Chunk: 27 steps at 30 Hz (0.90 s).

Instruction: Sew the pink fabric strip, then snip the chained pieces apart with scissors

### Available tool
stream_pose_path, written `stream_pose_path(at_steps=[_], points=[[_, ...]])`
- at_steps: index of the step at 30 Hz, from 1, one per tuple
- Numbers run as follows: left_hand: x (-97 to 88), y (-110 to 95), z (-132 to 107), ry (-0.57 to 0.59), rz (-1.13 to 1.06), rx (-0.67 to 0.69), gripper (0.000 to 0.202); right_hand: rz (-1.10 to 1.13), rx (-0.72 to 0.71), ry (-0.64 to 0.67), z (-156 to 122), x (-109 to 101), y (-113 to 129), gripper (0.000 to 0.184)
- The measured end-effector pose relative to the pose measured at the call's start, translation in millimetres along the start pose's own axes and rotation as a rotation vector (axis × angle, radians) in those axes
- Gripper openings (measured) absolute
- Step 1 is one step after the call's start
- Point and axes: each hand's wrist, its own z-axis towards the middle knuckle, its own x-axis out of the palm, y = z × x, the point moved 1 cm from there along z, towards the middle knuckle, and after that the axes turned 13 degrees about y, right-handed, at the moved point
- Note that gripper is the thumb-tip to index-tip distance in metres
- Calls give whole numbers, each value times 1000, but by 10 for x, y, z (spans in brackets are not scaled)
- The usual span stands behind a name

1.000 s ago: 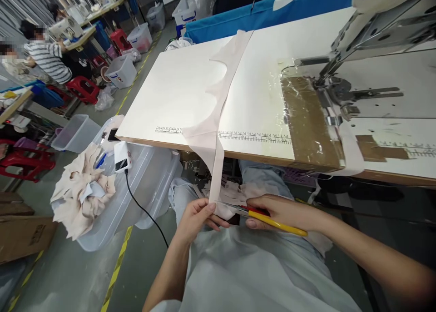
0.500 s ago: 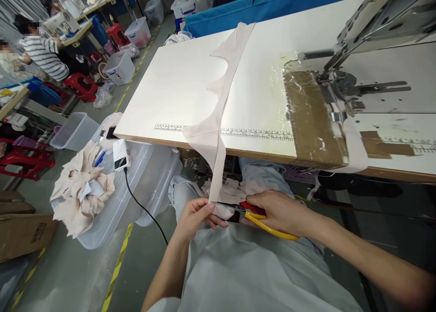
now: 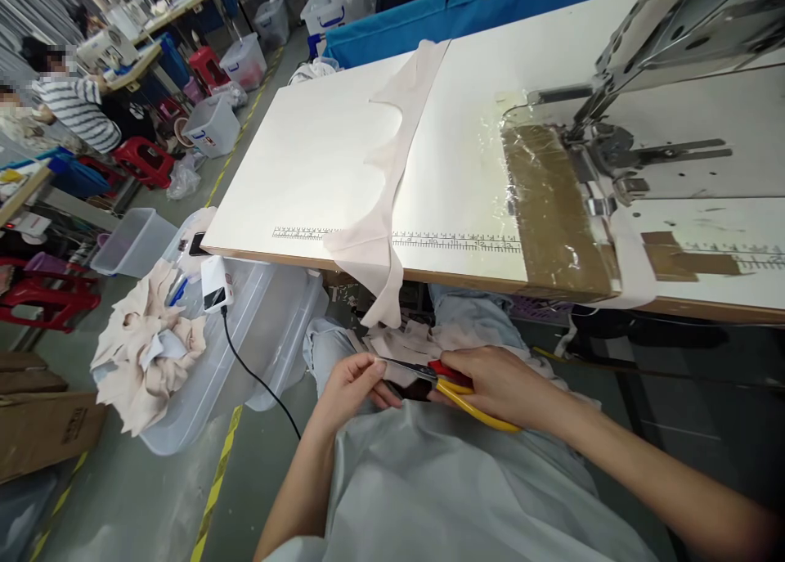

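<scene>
A pale pink fabric strip (image 3: 392,177) lies along the white table (image 3: 307,153) and droops over its front edge, its loose end hanging free above my lap. Below it, my right hand (image 3: 496,382) grips scissors (image 3: 475,405) with yellow and red handles, blades pointing left. My left hand (image 3: 352,382) is pinched shut right at the blade tip; what it holds is hidden. Small pale fabric pieces (image 3: 410,341) rest on my lap between the hands and the table edge.
A sewing machine (image 3: 643,104) stands at the table's right, beside a taped brown patch (image 3: 552,210). Left of my knees a clear bin (image 3: 257,333) carries a fabric pile (image 3: 147,349) and a white corded device (image 3: 216,284). Seated people (image 3: 77,104), red stools (image 3: 49,294) and bins fill the far left.
The strip ran taut from the table edge down to my left hand's pinch; now its end hangs free above my lap, apart from the hand. Both hands stay low with the scissors.
</scene>
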Motion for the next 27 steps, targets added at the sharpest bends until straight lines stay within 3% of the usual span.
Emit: stream_pose_path(at_steps=[4, 6, 10, 14, 17, 20, 23, 25, 27], points=[[-182, -174, 116, -434, 486, 286, 48, 127, 40, -85, -177, 110, -75, 46], [-212, -282, 255, -526, 644, 424, 44, 205, 59, -128, -264, 177, -107, 46], [-174, -353, 560, -478, 682, 560, 34, 335, 89, -197, -400, 282, -189, 47], [-176, -127, 613, -339, 274, 448, 43, 410, 124, -276, -517, 318, -347, 52], [-203, 13, 530, -358, 37, 384, 51, 470, 162, -310, -578, 320, -462, 58], [-175, -70, 518, -415, 253, 472, 52, 509, 181, -325, -591, 324, -514, 62], [-90, -244, 610, -398, 535, 602, 41, 514, 176, -337, -591, 359, -528, 61], [-40, -305, 674, -364, 546, 652, 36, 510, 163, -351, -607, 404, -544, 59], [-9, -313, 709, -320, 422, 639, 34, 511, 161, -356, -633, 458, -572, 58]])
